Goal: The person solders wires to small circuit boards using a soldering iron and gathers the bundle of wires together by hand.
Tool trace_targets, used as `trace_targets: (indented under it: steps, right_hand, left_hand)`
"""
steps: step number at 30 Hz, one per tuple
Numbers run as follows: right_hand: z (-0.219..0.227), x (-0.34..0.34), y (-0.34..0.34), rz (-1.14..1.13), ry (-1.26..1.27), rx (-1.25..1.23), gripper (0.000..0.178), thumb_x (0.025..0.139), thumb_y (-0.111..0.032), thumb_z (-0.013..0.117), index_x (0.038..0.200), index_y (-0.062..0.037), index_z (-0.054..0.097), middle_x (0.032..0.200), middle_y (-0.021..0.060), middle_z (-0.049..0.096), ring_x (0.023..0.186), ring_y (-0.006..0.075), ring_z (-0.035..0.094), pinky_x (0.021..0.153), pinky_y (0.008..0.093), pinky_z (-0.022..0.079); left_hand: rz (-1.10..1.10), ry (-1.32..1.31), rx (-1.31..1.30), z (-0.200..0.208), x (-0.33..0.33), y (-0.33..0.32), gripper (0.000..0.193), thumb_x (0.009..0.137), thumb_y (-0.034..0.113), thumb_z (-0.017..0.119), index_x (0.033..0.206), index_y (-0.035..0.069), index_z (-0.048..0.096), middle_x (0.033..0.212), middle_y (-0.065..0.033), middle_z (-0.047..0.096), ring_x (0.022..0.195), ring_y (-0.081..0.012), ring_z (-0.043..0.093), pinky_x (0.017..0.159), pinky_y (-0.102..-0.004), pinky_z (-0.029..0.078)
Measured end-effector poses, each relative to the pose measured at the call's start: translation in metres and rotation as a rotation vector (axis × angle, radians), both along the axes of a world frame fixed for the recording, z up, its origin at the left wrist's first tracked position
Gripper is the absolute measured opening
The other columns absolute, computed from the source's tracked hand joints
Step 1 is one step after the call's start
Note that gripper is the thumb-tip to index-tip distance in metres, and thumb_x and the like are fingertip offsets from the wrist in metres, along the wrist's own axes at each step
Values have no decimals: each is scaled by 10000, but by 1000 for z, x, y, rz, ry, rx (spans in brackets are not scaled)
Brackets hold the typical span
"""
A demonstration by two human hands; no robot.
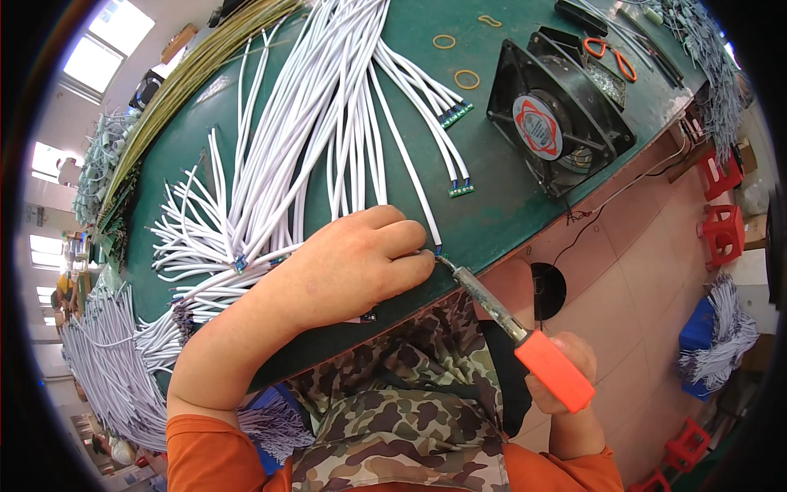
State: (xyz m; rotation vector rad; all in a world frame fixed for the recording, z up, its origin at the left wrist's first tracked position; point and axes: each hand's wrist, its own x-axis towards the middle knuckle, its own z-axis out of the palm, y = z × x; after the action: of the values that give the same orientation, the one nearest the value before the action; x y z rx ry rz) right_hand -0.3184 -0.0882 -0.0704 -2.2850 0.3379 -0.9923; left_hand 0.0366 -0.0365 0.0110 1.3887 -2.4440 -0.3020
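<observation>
While my left hand (352, 266) presses down near the middle of the frame, its fingertips are closed on the end of one white wire (406, 168), right where a tiny blue-green board (438, 248) sits at the near rim of the green worktop (500, 205). My right hand (566, 369), lower right, is wrapped shut around the orange handle of a soldering iron (508, 316), whose metal tip meets that little board.

I judge the wire light and limp, likely to spring or slide if I loosen my pinch, so the place to hold it is just behind the board, as I do now. The board looks small and fragile, and the iron's metal shaft is surely hot, so only the orange handle is safe to take.

Room is tight: the joint lies at the very rim of the worktop, above my camouflage apron (410, 410). Bundles of white wires (311, 107) fan across the upper left, crowding my left wrist. A black fan (557, 115) stands to the upper right, with orange-handled scissors (611, 53) and rubber bands (467, 79) beyond. Open green surface lies between the fan and my fingers.
</observation>
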Motion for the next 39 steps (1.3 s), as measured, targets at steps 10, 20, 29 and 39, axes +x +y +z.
trace_targets:
  steps: [10,20,29,39]
  right_hand:
    - [-4,3,-1,-7,-35,11,560,828,-88,695,1349,22,522,823,114,611,571,266,549,509,377,426]
    - [-1,-7,6,-107,37,61,243,857,-171,697,1054,-30,682,813,107,661,617,276,611,550,371,471]
    - [5,-13,15,-257,-46,201,173,925,-253,700,886,-84,696,803,62,688,703,236,658,622,346,505]
    - [4,-12,18,-237,-84,210,207,934,-277,714,889,-76,696,814,64,692,679,238,668,621,351,524]
  left_hand:
    - [-1,-6,3,1,-1,-1,307,789,104,681,1090,42,678,1033,-91,620,958,-287,623,816,-378,543]
    - [13,-12,11,2,-2,0,298,799,103,671,1091,45,675,1029,-88,619,961,-288,622,818,-379,542]
    - [6,-10,0,2,-2,0,278,757,92,661,1032,45,659,1039,-86,613,984,-293,610,864,-377,538]
    - [9,-38,4,3,-3,0,292,808,87,666,1097,46,678,1029,-94,635,970,-295,629,829,-382,548]
